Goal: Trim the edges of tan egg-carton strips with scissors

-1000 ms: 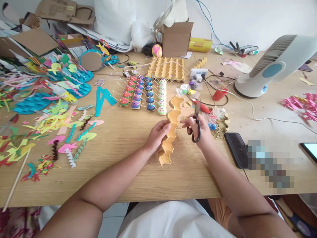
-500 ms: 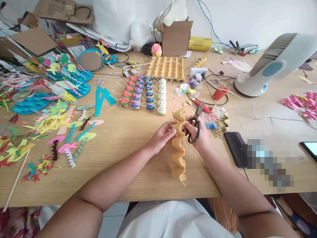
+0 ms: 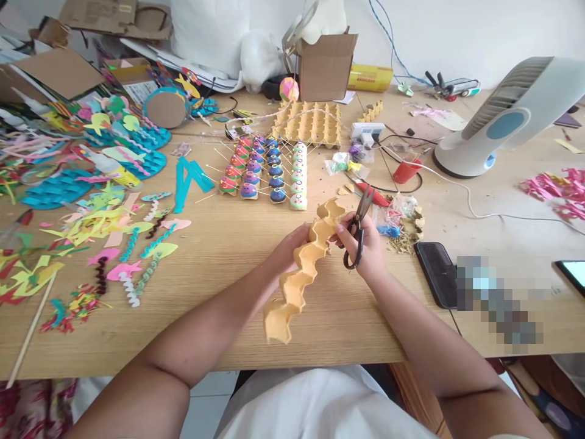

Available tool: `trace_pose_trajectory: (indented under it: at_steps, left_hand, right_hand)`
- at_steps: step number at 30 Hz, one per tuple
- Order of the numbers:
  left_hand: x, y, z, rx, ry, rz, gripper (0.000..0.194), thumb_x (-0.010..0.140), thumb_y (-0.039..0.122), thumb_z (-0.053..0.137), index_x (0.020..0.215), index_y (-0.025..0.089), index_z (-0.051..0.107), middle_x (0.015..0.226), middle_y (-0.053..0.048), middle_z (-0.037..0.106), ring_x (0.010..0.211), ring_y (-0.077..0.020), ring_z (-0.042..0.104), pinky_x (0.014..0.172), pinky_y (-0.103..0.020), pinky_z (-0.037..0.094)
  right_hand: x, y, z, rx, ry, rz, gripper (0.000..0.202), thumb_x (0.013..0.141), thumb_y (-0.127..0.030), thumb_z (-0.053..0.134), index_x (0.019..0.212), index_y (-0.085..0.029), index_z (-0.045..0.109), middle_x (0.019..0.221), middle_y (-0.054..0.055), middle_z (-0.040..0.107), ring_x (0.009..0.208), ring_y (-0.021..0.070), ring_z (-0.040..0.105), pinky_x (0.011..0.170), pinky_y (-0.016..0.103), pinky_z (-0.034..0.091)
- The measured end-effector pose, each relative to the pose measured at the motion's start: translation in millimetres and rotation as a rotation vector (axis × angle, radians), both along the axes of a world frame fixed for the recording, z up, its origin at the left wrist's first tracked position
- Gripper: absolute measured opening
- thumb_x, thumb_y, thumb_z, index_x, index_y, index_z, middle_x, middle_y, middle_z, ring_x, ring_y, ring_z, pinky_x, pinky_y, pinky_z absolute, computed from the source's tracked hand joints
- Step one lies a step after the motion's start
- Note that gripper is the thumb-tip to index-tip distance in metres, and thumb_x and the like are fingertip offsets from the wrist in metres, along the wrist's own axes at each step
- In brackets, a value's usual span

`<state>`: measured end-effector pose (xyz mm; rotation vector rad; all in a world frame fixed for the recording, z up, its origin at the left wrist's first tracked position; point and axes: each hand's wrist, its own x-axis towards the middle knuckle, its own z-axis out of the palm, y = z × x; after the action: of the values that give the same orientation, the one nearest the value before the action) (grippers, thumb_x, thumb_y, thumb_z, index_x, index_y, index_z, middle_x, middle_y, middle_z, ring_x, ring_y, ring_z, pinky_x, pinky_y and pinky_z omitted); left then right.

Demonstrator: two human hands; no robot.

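A yellow-tan strip of egg carton (image 3: 292, 288), with a wavy cut edge, is held over the table and slants down toward me at the left. Behind its upper part is my left hand (image 3: 296, 244), closed on the strip, its fingers mostly hidden. My right hand (image 3: 368, 247) grips black-handled scissors (image 3: 360, 235), blades pointing up and away. The thumb and fingers of that same hand also touch the strip's right edge near its far end. Beyond the strip stand several rows of painted egg-carton caterpillars (image 3: 275, 171) in red, purple, blue and white.
An uncut egg tray (image 3: 311, 122) lies farther back. Paper cut-outs and fuzzy stems (image 3: 130, 244) cover the left side. At right are carton scraps (image 3: 406, 235), a phone (image 3: 435, 274), a red cup (image 3: 406, 169) and a white fan (image 3: 498, 122) with its cord.
The strip has turned from nearly straight toward me to slanting left, showing its hollow side. My left hand has slipped behind it. The scissors have rotated slightly in my right hand.
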<state>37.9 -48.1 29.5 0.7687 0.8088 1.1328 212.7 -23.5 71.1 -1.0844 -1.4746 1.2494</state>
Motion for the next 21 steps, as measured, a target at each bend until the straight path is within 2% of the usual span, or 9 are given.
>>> trace_pose_trajectory:
  at_steps: [2,4,7,9,11,14,17,21]
  left_hand:
    - [-3.8,3.3,-0.4,-0.027,0.001,-0.007,0.071,0.077,0.084,0.061,0.107,0.022,0.077,0.101,-0.012,0.078,0.091,-0.0275,0.073,0.073,-0.036,0.056]
    - [-6.8,4.6,0.6,-0.027,-0.047,0.032,0.066,0.08,0.081,0.061,0.109,0.025,0.077,0.1,-0.012,0.078,0.088,-0.0277,0.073,0.069,-0.037,0.057]
    - [-10.6,3.2,4.3,-0.05,-0.16,0.094,0.05,0.085,0.07,0.064,0.103,0.025,0.077,0.09,-0.007,0.077,0.074,-0.02,0.07,0.061,-0.03,0.056]
    - [-13.6,2.0,6.6,-0.084,-0.258,0.119,0.039,0.088,0.061,0.067,0.098,0.025,0.077,0.087,-0.004,0.075,0.07,-0.0152,0.068,0.061,-0.025,0.056]
    - [-16.8,1.7,7.5,-0.113,-0.336,0.128,0.032,0.09,0.054,0.068,0.093,0.023,0.076,0.086,-0.003,0.073,0.071,-0.0138,0.068,0.062,-0.023,0.057]
    - [-20.7,2.9,6.6,-0.144,-0.38,0.124,0.032,0.093,0.05,0.065,0.089,0.02,0.075,0.083,-0.006,0.07,0.071,-0.0146,0.067,0.061,-0.023,0.057]
    - [-22.1,4.3,6.6,-0.179,-0.423,0.107,0.034,0.096,0.048,0.059,0.085,0.019,0.073,0.081,-0.007,0.067,0.071,-0.0157,0.066,0.061,-0.024,0.057]
    - [-21.6,4.7,9.4,-0.208,-0.51,0.072,0.032,0.096,0.046,0.059,0.083,0.019,0.071,0.078,-0.007,0.065,0.073,-0.0165,0.065,0.061,-0.024,0.058]
  right_hand:
    - [4.3,3.1,-0.8,0.057,-0.064,-0.003,0.041,0.086,-0.059,0.068,0.1,-0.027,0.048,0.077,-0.003,0.057,0.067,0.0148,0.059,0.067,0.031,0.049]
    - [10.0,7.9,-2.0,0.155,-0.212,-0.002,0.038,0.086,-0.055,0.07,0.1,-0.026,0.05,0.076,-0.003,0.057,0.067,0.0149,0.056,0.066,0.03,0.045]
    - [17.6,15.1,-3.9,0.248,-0.53,0.054,0.034,0.085,-0.048,0.072,0.103,-0.025,0.053,0.076,-0.002,0.06,0.066,0.0153,0.053,0.065,0.029,0.039]
    - [20.1,18.4,-5.5,0.245,-0.629,0.132,0.032,0.084,-0.045,0.071,0.102,-0.024,0.054,0.074,-0.002,0.06,0.065,0.0154,0.052,0.063,0.028,0.036]
    - [20.3,19.7,-7.3,0.223,-0.641,0.209,0.027,0.084,-0.043,0.07,0.097,-0.024,0.056,0.071,-0.003,0.059,0.063,0.0147,0.05,0.06,0.027,0.034]
    - [17.9,18.3,-9.5,0.2,-0.658,0.261,0.023,0.085,-0.043,0.068,0.087,-0.023,0.058,0.063,-0.004,0.052,0.058,0.0129,0.045,0.056,0.026,0.029]
    - [14.1,14.1,-10.2,0.196,-0.679,0.241,0.023,0.086,-0.045,0.066,0.084,-0.023,0.06,0.06,-0.005,0.049,0.056,0.0122,0.044,0.054,0.026,0.027]
    - [9.6,8.3,-8.4,0.201,-0.728,0.189,0.027,0.086,-0.049,0.067,0.085,-0.022,0.063,0.061,-0.004,0.054,0.056,0.0118,0.045,0.056,0.026,0.028]
